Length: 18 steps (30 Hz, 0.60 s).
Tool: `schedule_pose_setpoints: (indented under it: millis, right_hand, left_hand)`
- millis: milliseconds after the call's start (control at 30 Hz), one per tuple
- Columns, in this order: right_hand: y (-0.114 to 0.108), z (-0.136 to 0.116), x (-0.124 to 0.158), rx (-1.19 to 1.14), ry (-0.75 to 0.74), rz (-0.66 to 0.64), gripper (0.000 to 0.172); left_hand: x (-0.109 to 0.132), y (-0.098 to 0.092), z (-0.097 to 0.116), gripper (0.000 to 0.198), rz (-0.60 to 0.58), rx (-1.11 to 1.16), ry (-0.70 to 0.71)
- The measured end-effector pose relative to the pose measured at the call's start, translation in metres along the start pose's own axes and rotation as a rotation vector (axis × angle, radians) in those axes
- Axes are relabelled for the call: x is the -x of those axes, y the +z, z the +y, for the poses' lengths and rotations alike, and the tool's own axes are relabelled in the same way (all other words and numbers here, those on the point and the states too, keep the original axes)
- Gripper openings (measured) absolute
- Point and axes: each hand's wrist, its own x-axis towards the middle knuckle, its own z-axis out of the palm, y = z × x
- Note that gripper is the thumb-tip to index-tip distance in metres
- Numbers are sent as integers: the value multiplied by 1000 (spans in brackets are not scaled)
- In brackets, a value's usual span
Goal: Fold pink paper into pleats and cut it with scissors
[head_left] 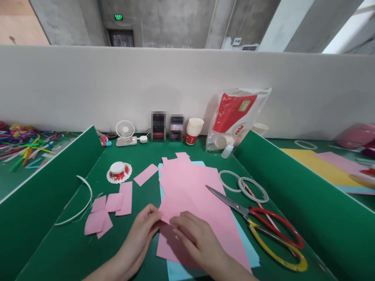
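Observation:
A piece of pink paper (pixel 167 207) is held up between my hands, over a stack of larger pink sheets (pixel 193 187). Its left corner is pinched by my left hand (pixel 146 224). The thumb and fingers of my right hand (pixel 195 238) close on its lower right edge. Under the pink sheets, light blue paper (pixel 244 242) sticks out at the right and bottom. Left of my hands lie several cut pink pieces (pixel 95 223), some overlapping. Large scissors (pixel 249 212) with red and yellow handles rest on the right, their blades touching the pink sheets.
Two white rings (pixel 253 190) lie beyond the scissors. At the back stand a small fan (pixel 125 130), stacked paper cups (pixel 194 130), a dropper bottle (pixel 227 150) and a bag of cups (pixel 234 117). A cut cup piece (pixel 118 171) sits left. Green dividers (pixel 307 195) flank the space.

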Motion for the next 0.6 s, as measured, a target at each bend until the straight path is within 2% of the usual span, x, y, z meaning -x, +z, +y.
schedule_pose_setpoints:
  millis: [133, 233, 333, 400, 600]
  right_hand:
    - [-5, -3, -3, -312, 207, 87, 14]
    - [-8, -5, -4, -479, 319, 100, 10]
    - [-10, -6, -4, -531, 331, 99, 9]
    - [-11, -6, -3, -540, 320, 101, 11]
    - [-14, -9, -2, -605, 327, 54, 7]
  left_hand:
    - [-1, -1, -1, 20, -77, -11, 15]
    - [-1, -2, -3, 18, -110, -108, 132]
    - [1, -3, -2, 6, -122, -321, 249]
    - [4, -3, 0, 4, -123, -425, 277]
    - [6, -2, 3, 8, -78, -467, 317]
